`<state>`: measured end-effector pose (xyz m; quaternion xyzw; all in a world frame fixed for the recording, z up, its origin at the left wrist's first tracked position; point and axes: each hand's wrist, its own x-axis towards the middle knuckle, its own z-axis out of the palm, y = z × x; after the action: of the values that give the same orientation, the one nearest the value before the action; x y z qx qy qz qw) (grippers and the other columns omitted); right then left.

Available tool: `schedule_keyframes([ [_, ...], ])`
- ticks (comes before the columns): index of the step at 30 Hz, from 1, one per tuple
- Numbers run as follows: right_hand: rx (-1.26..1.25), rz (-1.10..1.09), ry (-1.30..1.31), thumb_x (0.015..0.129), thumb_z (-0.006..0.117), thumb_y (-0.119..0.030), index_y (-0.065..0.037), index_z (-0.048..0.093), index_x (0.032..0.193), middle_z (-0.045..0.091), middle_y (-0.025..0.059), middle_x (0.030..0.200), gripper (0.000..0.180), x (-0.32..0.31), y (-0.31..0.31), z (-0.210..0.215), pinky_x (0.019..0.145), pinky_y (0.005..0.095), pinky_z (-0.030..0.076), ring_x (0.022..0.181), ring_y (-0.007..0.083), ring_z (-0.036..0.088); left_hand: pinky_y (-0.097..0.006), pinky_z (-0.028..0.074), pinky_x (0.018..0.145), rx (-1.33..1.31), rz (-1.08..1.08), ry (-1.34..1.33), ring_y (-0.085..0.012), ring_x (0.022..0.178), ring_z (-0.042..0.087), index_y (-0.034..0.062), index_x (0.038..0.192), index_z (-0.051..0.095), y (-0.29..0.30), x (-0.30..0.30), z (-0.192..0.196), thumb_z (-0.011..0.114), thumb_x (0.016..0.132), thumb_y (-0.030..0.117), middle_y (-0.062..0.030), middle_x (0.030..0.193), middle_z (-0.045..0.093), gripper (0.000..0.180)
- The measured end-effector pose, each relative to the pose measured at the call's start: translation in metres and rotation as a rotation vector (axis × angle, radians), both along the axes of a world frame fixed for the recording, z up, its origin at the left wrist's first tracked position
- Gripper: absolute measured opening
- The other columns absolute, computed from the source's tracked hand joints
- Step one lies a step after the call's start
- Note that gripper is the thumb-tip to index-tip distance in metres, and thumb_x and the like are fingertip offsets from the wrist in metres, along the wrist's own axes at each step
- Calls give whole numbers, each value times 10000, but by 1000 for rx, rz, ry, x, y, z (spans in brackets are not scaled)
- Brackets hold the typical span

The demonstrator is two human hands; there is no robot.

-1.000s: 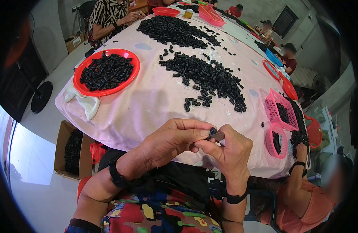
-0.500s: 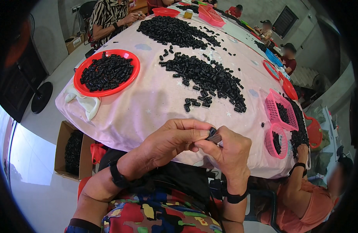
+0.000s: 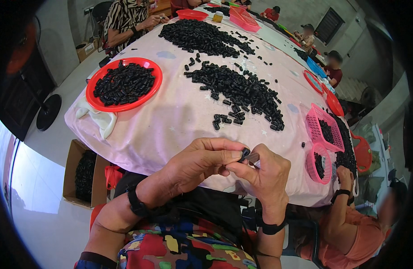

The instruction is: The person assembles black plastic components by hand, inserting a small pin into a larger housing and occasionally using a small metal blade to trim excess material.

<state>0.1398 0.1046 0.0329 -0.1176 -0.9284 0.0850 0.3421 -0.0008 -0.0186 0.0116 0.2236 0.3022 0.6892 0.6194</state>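
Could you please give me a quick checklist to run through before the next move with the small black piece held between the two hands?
1. Small black piece pinched by the left hand: ok.
2. Right hand meets the piece, with a small metal part at its fingertips: ok.
3. Whether the two parts are fully joined: cannot tell, fingers cover the joint.
4. Supply within view: pile of black pieces lies on the pink tablecloth: ok.
5. Red tray at the left already holds black pieces: ok.
6. Neighbour's hand near the round pink basket, apart from both hands: ok.
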Motion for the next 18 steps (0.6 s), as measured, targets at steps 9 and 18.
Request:
schedule_keyframes([
  [9, -12, 5, 7, 661, 754, -547, -73, 479, 634, 527, 72, 513, 548, -1, -1, 0, 417, 323, 428, 454, 243, 565, -274, 508, 792, 13, -11, -27, -143, 876, 647, 0, 1124, 622, 1, 0, -2, 621, 887, 111, -93, 1001, 676, 262],
  [18, 1, -4, -3, 667, 752, -546, -73, 488, 629, 527, 71, 508, 543, -1, 0, 0, 412, 320, 424, 451, 238, 564, -273, 509, 790, -4, -3, -3, -141, 868, 645, 5, 1124, 626, 0, 0, -1, 622, 887, 111, -87, 994, 677, 260],
])
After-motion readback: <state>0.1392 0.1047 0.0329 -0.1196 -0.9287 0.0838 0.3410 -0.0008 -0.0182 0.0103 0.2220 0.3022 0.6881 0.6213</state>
